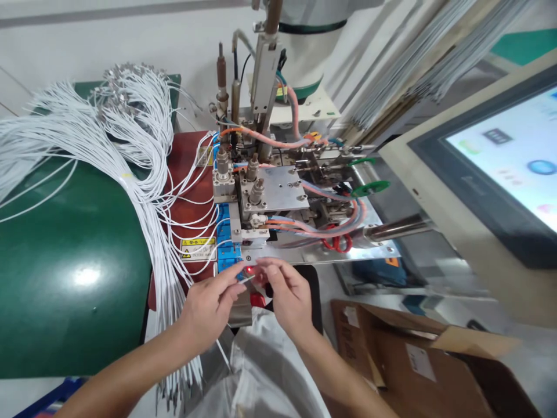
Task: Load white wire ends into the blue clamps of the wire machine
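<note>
My left hand (211, 305) is closed in a pinch on a white wire (246, 280), whose short end sticks out past the thumb toward the right. Just beside it, my right hand (289, 293) has thumb and forefinger pressed together; whatever lies between them is too small to make out. A red light (249, 270) glows behind the fingertips of both hands. Directly beyond stands a bench machine with a metal top plate (282, 188) and a blue row of wire holders (228, 255). Several white wires run into these holders from the left.
A large bundle of white wires (143, 197) hangs over the green table (73, 278) at left. A screen (513, 151) juts in at right, above an open cardboard box (418, 371). Orange and clear air hoses (304, 226) loop across the machine.
</note>
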Demonstrator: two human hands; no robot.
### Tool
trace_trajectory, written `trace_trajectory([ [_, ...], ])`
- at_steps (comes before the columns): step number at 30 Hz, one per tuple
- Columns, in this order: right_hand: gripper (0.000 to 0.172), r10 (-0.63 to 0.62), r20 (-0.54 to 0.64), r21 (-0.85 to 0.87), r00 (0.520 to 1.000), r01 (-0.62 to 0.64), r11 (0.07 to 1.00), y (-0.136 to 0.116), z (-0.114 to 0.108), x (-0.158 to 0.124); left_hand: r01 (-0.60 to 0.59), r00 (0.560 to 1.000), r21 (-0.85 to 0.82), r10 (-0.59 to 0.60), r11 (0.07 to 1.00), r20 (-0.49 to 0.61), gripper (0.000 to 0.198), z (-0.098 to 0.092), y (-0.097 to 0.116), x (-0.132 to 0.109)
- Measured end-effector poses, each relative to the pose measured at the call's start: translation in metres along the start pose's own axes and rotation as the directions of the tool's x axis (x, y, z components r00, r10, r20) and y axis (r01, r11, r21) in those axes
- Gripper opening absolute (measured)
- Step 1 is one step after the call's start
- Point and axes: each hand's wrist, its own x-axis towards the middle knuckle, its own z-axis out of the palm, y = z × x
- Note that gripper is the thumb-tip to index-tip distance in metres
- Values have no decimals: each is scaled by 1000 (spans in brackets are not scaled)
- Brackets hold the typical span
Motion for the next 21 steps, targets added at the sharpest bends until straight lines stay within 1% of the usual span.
trace_trajectory([
  [2, 16, -14, -26, 10, 1000, 14, 1000, 5, 2, -2, 35, 999, -55, -36, 998, -11, 30, 2, -2, 1],
  [5, 9, -138, 3, -86, 990, 137, 987, 8, 4, -3, 107, 994, -130, -109, 986, -7, 26, 4, -3, 2],
  [7, 9, -200, 14, -135, 980, 200, 971, 7, 4, -3, 139, 990, -166, -143, 976, -11, 24, 6, -3, 2],
  [11, 10, -231, 4, -178, 973, 228, 957, 3, 7, -3, 134, 990, -191, -142, 972, -26, 20, 8, -1, 3],
  [14, 10, -203, -27, -171, 979, 195, 966, 5, 11, -5, 116, 991, -188, -125, 975, -39, 18, 9, 0, 4],
  [17, 9, -116, -73, -107, 991, 108, 988, 10, 17, -8, 100, 991, -169, -113, 981, -68, 16, 12, 0, 4],
  [21, 10, 16, -101, -6, 995, -17, 1000, 10, 25, -12, 59, 981, -140, -83, 988, -172, 12, 17, -2, 2],
])
